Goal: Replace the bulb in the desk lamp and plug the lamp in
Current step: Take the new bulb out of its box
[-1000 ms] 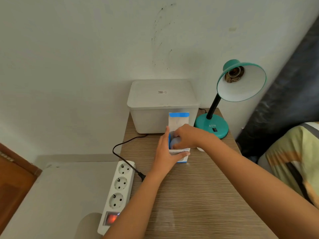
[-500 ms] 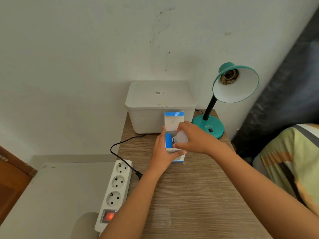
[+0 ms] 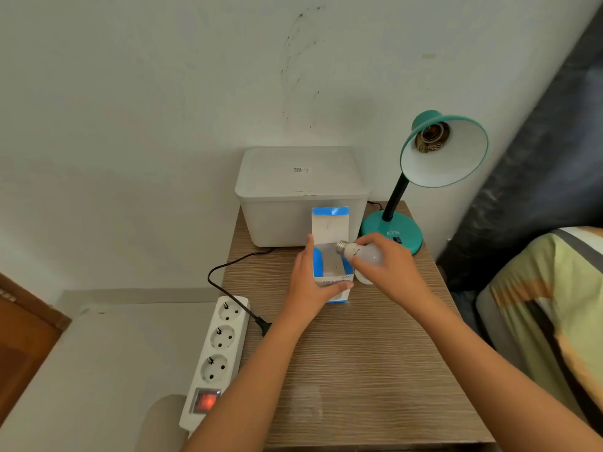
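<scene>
The right hand (image 3: 388, 265) covered much of the white bulb (image 3: 362, 256), leaving only its metal screw base and part of the glass showing. The left hand (image 3: 313, 282) hid the near left side of the open bulb box (image 3: 331, 230), whose printed lettering was too small to read, as was the label on the plastic container (image 3: 300, 190). The lamp's black cord (image 3: 228, 272) vanished behind that container, and both forearms ran off the bottom edge.

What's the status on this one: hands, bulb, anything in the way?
Left hand steadying open bulb box. Right hand holding bulb, clear of box. Lamp socket empty, plug lying unplugged beside power strip. Nothing blocking.
</scene>
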A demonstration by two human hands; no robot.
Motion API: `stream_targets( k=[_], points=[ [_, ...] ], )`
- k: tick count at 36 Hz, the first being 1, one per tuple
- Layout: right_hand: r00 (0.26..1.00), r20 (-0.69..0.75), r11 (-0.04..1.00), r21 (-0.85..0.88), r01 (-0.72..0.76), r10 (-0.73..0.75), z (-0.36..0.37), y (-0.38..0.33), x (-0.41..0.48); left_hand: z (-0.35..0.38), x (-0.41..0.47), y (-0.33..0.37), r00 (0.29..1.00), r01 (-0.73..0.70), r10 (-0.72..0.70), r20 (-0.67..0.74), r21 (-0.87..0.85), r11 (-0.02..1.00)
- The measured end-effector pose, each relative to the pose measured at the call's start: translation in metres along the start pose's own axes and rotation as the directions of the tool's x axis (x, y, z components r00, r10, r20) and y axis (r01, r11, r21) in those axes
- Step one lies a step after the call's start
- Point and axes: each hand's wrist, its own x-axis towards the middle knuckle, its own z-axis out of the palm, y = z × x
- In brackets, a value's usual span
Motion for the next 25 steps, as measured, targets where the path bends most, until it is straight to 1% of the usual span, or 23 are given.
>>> stream_targets(
  k=[1, 4, 8, 10, 13, 17, 22, 25],
  points=[
    [0.999, -0.037, 0.999, 0.032, -0.023, 0.024, -0.002, 0.002, 0.000, 0.000, -0.002, 0.000, 1.000, 0.005, -0.005, 0.000, -0.003, 1.000],
    [0.981, -0.114, 0.980, 0.136, -0.142, 0.158, -0.005, 0.008, 0.007, -0.001, -0.006, -0.002, 1.000, 0.014, -0.014, -0.001, -0.010, 1.000],
    [0.960, -0.153, 0.963, 0.170, -0.208, 0.235, -0.008, 0.015, 0.017, 0.005, -0.015, 0.000, 0.999, 0.016, -0.015, 0.041, -0.019, 1.000],
    [0.959, -0.142, 0.959, 0.179, -0.218, 0.244, -0.009, 0.019, 0.022, 0.010, -0.018, 0.001, 0.998, 0.011, -0.010, 0.069, -0.018, 1.000],
    [0.964, -0.075, 0.954, 0.180, -0.238, 0.255, -0.008, 0.018, 0.032, 0.013, -0.021, 0.004, 0.998, 0.010, -0.008, 0.067, -0.033, 0.999],
    [0.958, 0.002, 0.939, 0.197, -0.282, 0.287, -0.009, 0.015, 0.039, 0.012, -0.021, 0.003, 0.997, 0.049, -0.044, 0.067, -0.079, 0.996],
    [0.973, 0.037, 0.965, 0.123, -0.232, 0.229, -0.014, 0.024, 0.023, 0.014, -0.023, 0.003, 0.991, 0.087, -0.078, 0.106, -0.086, 0.992],
    [0.982, 0.007, 0.977, 0.093, -0.190, 0.190, -0.008, 0.020, 0.016, 0.010, -0.020, 0.003, 0.991, 0.096, -0.088, 0.096, -0.079, 0.992]
  ],
)
